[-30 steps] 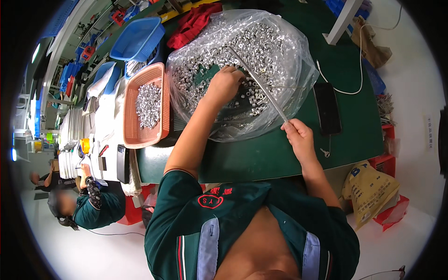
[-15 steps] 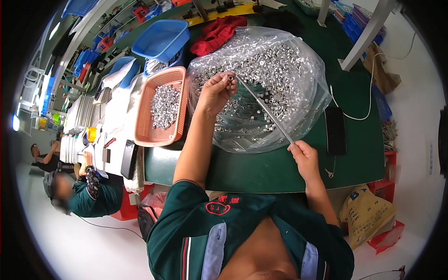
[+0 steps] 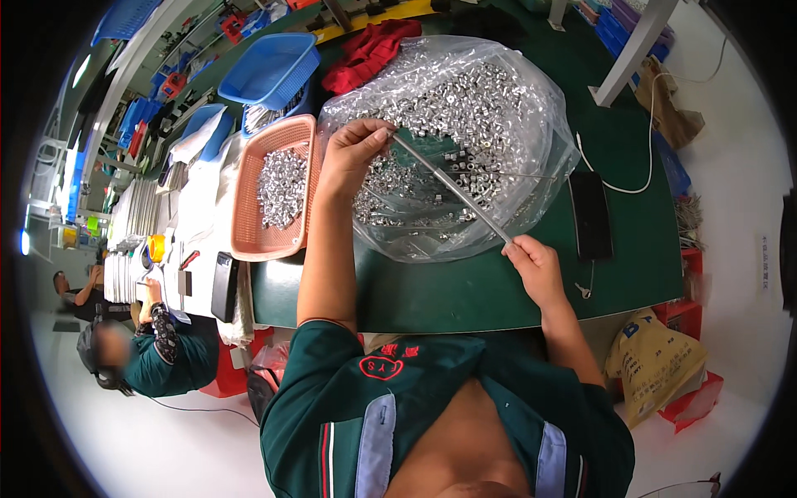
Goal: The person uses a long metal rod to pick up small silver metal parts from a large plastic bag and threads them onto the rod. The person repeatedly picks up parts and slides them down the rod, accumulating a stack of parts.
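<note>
Right hand (image 3: 535, 267) closed in a grip around the near end of a thin metal rod (image 3: 452, 189); rod runs diagonally up and away from that grip, over the clear plastic bag (image 3: 506, 100)

Left hand (image 3: 353, 153) pinched shut at the rod's far tip, fingertips (image 3: 383, 133) bunched right at it. Cannot tell whether a nut sits between them, too small to see

Under and around the left grip: loose heap of small silver nuts (image 3: 448, 104) spread inside the bag, which lies open and flat on the green bench (image 3: 498, 295). Rod crosses above the nuts, a few nuts lie directly below its mid-span

Just left of the left grip: orange basket tray (image 3: 249, 241) with a smaller pile of the same nuts (image 3: 281, 187), its rim touching the bag edge

Beyond the tray, further out: blue baskets (image 3: 270, 66); red cloth (image 3: 365, 54) beyond the bag's far left edge

Right of the right grip: black phone (image 3: 589, 214) flat on the bench, just beside the bag, white cable (image 3: 618, 178) looping past it

Well to the left of both grips, another person (image 3: 141, 353) sits at a neighbouring white bench (image 3: 199, 207), hands apart from this work
</note>
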Demonstrator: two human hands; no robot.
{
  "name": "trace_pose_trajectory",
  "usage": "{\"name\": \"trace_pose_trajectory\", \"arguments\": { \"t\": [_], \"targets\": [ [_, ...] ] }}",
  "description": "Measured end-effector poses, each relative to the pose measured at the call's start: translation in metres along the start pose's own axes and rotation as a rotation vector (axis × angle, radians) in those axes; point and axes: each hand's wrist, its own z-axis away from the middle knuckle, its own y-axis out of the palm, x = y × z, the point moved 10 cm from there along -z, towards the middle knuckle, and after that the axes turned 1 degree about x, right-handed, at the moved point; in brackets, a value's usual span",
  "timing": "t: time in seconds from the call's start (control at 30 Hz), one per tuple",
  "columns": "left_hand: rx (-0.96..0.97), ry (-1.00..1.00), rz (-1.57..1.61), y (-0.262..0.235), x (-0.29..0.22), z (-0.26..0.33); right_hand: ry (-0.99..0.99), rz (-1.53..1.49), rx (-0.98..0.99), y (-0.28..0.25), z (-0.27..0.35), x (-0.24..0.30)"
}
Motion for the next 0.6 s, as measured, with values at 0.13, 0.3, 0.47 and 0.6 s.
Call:
{"name": "trace_pose_trajectory", "arguments": {
  "t": [0.13, 0.3, 0.47, 0.6],
  "targets": [
    [0.010, -0.017, -0.116, 0.004, -0.003, 0.000, -0.028, -0.008, -0.007, 0.000, 0.001, -0.004],
    [0.018, -0.040, -0.164, 0.003, -0.005, 0.004, -0.044, 0.015, 0.001, 0.001, 0.002, -0.003],
    [0.101, -0.115, -0.287, 0.009, 0.003, 0.006, -0.089, 0.087, -0.030, 0.003, 0.005, 0.001],
    [0.192, -0.187, -0.222, 0.057, 0.035, 0.019, -0.115, 0.037, -0.077, -0.002, 0.002, 0.001]
  ]
}}
